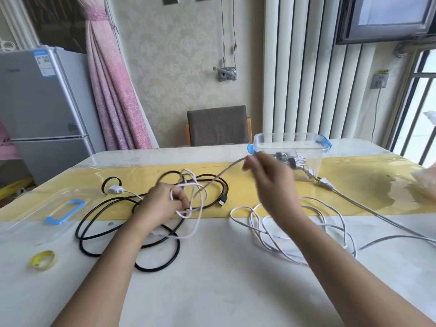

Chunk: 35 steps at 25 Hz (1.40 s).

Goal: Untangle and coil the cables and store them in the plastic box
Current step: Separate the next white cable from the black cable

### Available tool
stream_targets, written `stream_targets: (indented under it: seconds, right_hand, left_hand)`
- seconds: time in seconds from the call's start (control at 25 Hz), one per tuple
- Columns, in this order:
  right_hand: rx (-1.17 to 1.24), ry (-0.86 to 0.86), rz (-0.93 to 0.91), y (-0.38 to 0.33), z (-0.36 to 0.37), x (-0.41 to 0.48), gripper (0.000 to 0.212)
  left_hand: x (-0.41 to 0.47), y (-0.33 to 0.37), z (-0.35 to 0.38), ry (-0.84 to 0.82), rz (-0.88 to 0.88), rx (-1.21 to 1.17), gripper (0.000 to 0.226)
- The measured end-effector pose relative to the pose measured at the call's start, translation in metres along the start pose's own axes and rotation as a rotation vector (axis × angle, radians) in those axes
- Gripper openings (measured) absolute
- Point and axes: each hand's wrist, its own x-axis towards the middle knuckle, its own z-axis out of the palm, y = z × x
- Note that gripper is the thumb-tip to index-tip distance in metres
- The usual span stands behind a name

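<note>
Two hands work one thin white cable (pixel 220 175) in front of the plastic box (pixel 311 159).
The left hand (pixel 165 201) curls round loose loops of it, well left of the box and nearer the person. The right hand (pixel 271 180), blurred, pinches a taut strand just before the box's near wall. A black cable (pixel 153 270) sprawls around the left hand. A second white cable (pixel 278 237) lies heaped in front of the box. Coiled cables (pixel 297 160) sit inside the box, and its lid (pixel 68 210) lies far to its left.

a home dining room, by the fridge (pixel 44 95), tied pink curtain (pixel 111 90), wallpapered wall (pixel 174 55), tall radiator (pixel 306 67) and chair (pixel 218 125) behind a covered table (pixel 212 279).
</note>
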Motion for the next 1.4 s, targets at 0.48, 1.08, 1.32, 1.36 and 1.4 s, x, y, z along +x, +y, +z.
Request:
stream_targets:
  seconds: [0.48,1.08,1.32,1.36,1.4]
  right_hand:
    - [-0.636,0.048,0.091,0.037,-0.020,0.009,0.061]
    - [-0.094,-0.584,0.260,-0.004,0.017,-0.018,0.030]
    - [0.381,0.064,0.338,-0.002,-0.031,0.016,0.042]
    - [0.428,0.225,0.406,0.006,-0.039,0.022,0.043]
    - [0.441,0.360,0.470,0.014,-0.047,0.027,0.043]
  left_hand:
    - [-0.002,0.010,0.003,0.365,-0.061,-0.234,0.071]
    - [-0.011,0.034,0.025,0.498,0.122,0.005,0.063]
    - [-0.007,0.008,-0.010,0.653,-0.109,-0.014,0.047]
    - [-0.006,0.002,-0.015,0.666,-0.155,-0.008,0.046]
    - [-0.004,-0.003,-0.019,0.670,-0.208,0.032,0.046]
